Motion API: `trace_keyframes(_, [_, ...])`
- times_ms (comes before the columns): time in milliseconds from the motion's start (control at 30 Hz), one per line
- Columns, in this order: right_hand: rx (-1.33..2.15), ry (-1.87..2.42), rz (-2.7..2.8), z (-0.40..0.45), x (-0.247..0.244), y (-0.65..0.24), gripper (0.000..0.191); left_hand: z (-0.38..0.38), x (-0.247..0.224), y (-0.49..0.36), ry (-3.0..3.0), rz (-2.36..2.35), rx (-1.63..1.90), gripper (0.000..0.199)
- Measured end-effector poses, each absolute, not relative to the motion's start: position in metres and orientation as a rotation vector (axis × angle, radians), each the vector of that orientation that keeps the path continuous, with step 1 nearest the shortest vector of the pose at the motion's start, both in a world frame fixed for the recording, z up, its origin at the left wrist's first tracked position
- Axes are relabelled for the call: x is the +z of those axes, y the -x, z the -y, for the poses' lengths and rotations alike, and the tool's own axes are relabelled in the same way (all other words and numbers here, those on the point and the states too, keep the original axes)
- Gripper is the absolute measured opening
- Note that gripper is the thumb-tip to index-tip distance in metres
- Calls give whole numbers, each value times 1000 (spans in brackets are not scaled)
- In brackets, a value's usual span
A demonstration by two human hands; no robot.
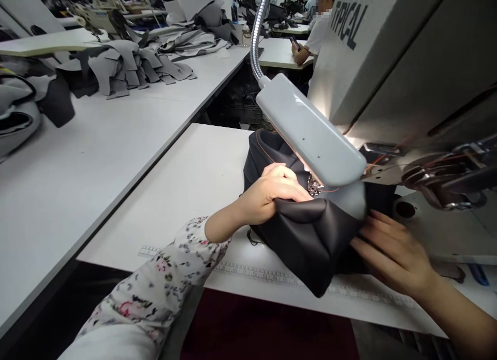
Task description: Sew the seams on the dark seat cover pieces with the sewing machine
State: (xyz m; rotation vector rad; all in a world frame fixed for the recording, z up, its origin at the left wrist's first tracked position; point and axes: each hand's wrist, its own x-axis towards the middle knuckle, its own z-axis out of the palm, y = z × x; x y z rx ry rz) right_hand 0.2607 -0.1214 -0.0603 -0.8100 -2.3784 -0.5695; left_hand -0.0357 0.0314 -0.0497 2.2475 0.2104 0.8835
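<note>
A black leather-like piece (303, 246) with orange stitching is bunched under the sewing machine's presser foot (313, 186). My left hand (274, 191) is closed on its upper fold, fingertips close to the left of the foot. On the other side, my right hand (392, 251) rests against the piece's right edge with fingers stretched out, slightly blurred; some fingertips are hidden by the material. Orange thread (375, 166) runs near the needle area. A grey lamp head (310, 132) hangs over the work and hides part of the stitching spot.
The machine body (373, 54) fills the upper right. A flexible metal lamp neck (255, 39) stands behind. Grey cut pieces (128, 65) lie on the long white table (97, 142) at left. Printed rulers (264, 273) line the machine table's front edge. A seated person (320, 28) holds a phone farther back.
</note>
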Motion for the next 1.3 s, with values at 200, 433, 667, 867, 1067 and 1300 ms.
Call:
trace_keyframes(200, [-591,738,2354,90,-62,-240,24,-3,-56,39,-2348,-420,1301,26])
trace_keyframes(433, [-243,973,2458,145,-60,-244,21,57,-52,25,-2880,-157,1550,24])
trace_keyframes(667, [-156,1094,2387,150,-43,-258,30,47,-38,48,-2554,-46,1117,31])
trace_keyframes(867, [-176,1047,2353,151,-39,-193,31,57,-23,68,-2772,-191,778,24])
trace_keyframes(1067, [-239,936,2369,148,12,-161,25,51,20,68,-2922,-334,464,36])
trace_keyframes(1300, [-141,1103,2431,144,13,-163,35,46,0,51,-3166,-247,476,44])
